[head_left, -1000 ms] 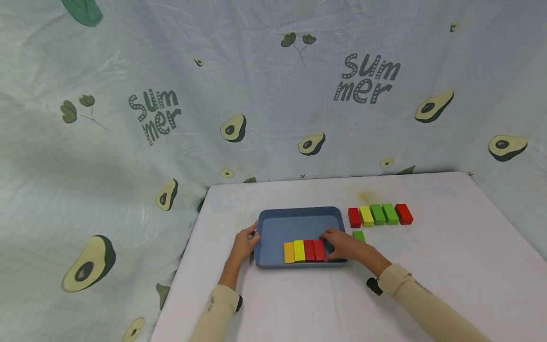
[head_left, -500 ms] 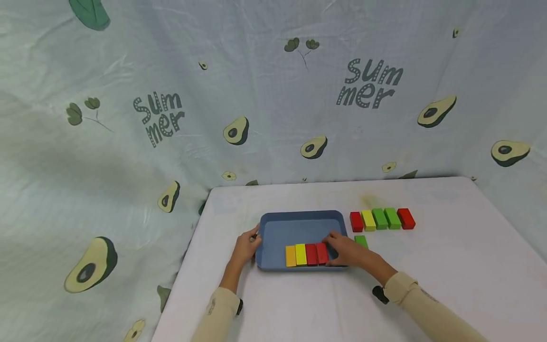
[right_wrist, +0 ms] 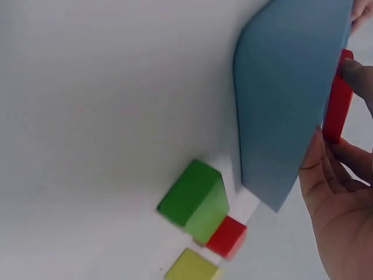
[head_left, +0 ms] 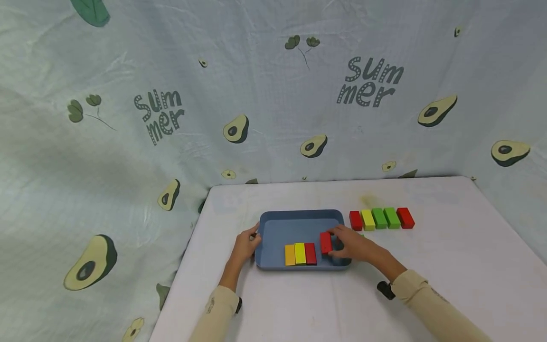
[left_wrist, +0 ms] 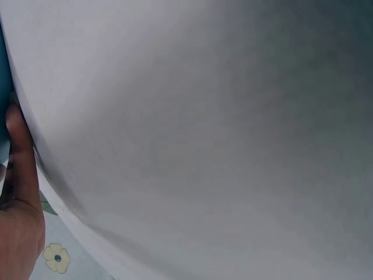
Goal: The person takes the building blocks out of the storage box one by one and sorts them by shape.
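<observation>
A blue tray (head_left: 299, 228) lies on the table. My left hand (head_left: 246, 243) holds its left edge, with the fingers (left_wrist: 22, 157) along the outer wall in the left wrist view. Over the tray's right part, my right hand (head_left: 352, 244) pinches a red block (head_left: 326, 242) at its two ends, between thumb and fingers; the right wrist view shows the same red block (right_wrist: 338, 102) just past the tray wall (right_wrist: 285, 93). Along the tray's front side stand an orange block (head_left: 290, 255), a yellow block (head_left: 300, 254) and another red block (head_left: 310, 254), side by side.
Right of the tray, a row holds a red block (head_left: 355, 220), a yellow block (head_left: 367, 219), two green blocks (head_left: 379, 218) and a red block (head_left: 405, 217). A single green block (right_wrist: 195, 198) sits closer, mostly hidden by the right hand in the head view. Patterned cloth (head_left: 273, 95) hangs behind the table.
My right hand has drawn the rightmost red block off the row in the tray, moving it back and slightly right. The left hand stays at the tray edge.
</observation>
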Motion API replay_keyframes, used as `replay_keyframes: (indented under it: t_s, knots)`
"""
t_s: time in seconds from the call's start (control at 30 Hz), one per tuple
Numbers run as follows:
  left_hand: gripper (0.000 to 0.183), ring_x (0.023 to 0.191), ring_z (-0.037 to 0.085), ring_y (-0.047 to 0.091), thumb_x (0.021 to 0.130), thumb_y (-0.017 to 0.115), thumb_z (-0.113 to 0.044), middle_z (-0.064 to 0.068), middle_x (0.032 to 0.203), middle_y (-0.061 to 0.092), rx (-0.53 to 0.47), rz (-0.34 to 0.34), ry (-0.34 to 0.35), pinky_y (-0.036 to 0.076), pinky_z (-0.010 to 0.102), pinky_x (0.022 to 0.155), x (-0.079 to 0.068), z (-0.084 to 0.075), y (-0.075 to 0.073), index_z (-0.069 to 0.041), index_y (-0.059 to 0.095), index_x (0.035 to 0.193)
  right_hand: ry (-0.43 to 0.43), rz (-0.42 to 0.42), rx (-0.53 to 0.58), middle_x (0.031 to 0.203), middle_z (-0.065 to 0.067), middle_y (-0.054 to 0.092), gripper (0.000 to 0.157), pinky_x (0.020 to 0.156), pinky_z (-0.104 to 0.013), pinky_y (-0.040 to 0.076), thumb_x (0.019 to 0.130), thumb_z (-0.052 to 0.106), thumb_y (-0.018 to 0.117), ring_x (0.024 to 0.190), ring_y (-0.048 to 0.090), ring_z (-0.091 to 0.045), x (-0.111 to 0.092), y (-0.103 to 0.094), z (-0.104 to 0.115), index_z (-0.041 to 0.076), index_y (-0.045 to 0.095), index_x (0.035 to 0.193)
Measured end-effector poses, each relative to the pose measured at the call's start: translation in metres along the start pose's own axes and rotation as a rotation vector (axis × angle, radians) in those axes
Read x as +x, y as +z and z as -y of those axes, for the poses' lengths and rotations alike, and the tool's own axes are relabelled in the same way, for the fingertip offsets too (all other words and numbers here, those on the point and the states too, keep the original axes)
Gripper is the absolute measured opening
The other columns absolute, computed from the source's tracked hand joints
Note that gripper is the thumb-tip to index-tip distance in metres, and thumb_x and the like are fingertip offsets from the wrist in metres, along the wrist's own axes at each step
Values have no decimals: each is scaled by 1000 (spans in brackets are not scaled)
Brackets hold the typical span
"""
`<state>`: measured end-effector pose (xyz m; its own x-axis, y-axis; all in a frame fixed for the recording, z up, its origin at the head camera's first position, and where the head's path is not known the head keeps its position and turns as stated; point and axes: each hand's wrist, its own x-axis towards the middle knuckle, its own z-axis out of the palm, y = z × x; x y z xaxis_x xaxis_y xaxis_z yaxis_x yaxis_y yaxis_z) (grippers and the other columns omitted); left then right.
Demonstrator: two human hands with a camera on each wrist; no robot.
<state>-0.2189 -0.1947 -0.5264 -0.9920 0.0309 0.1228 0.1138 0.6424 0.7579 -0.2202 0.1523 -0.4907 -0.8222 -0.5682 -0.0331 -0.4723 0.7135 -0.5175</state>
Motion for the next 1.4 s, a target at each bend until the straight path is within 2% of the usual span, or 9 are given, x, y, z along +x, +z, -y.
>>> replay_keyframes:
  t_s: [0.2, 0.43, 0.63, 0.77, 0.93, 1.03, 1.27, 1.4]
  knots:
    - [46, 45, 9, 37, 89, 54, -8, 8, 84, 62, 3, -10, 6, 35, 25, 44, 1, 0, 0, -4, 52, 135, 38, -60, 33, 103, -6, 51, 63, 65, -25, 49, 77, 25, 77, 85, 52, -17, -10, -15, -14, 4, 51, 131]
    - [47, 44, 9, 35, 89, 54, -8, 8, 83, 62, 0, 6, 9, 34, 25, 43, 1, 0, 0, -4, 51, 135, 61, -105, 67, 104, -10, 52, 64, 65, -27, 49, 78, 22, 76, 87, 52, -20, -32, -30, -40, -4, 49, 130]
    - [47, 45, 10, 36, 89, 53, -8, 9, 86, 62, 15, 16, 2, 35, 27, 45, 3, -3, -4, -4, 51, 135, 143, -45, 122, 111, -16, 53, 67, 67, -29, 49, 80, 27, 75, 90, 53, -22, -49, -51, -63, -6, 46, 131]
    - [47, 49, 12, 38, 89, 53, -10, 11, 90, 64, 36, 27, -15, 36, 28, 48, 4, -6, -4, -4, 51, 135, 196, -8, 160, 117, -19, 53, 67, 71, -32, 51, 78, 25, 77, 92, 53, -25, -59, -60, -78, -8, 47, 129]
    - [47, 52, 13, 42, 88, 54, -10, 10, 91, 63, 36, 27, -50, 39, 28, 51, 3, -6, -2, -5, 51, 135, 208, 30, 166, 110, -13, 54, 67, 70, -31, 50, 76, 23, 78, 90, 52, -23, -63, -51, -97, -7, 49, 128]
    - [47, 50, 13, 41, 88, 54, -10, 10, 90, 63, 26, 27, -47, 38, 29, 49, 3, -5, -1, -5, 51, 135, 203, 36, 161, 104, -8, 54, 66, 69, -30, 49, 76, 23, 78, 88, 51, -21, -65, -42, -104, -6, 50, 128]
    - [47, 46, 10, 38, 89, 53, -11, 9, 88, 62, 17, 45, -44, 36, 27, 45, 6, 0, 0, -5, 51, 136, 233, 34, 148, 97, -6, 54, 66, 69, -30, 49, 75, 21, 79, 87, 50, -22, -66, -37, -105, -4, 51, 129]
    - [47, 45, 10, 36, 89, 54, -10, 9, 87, 62, 18, 38, -45, 35, 27, 44, 5, 0, -1, -6, 51, 135, 214, 26, 124, 100, -9, 52, 66, 70, -31, 50, 74, 21, 79, 87, 50, -22, -64, -37, -105, -4, 52, 129]
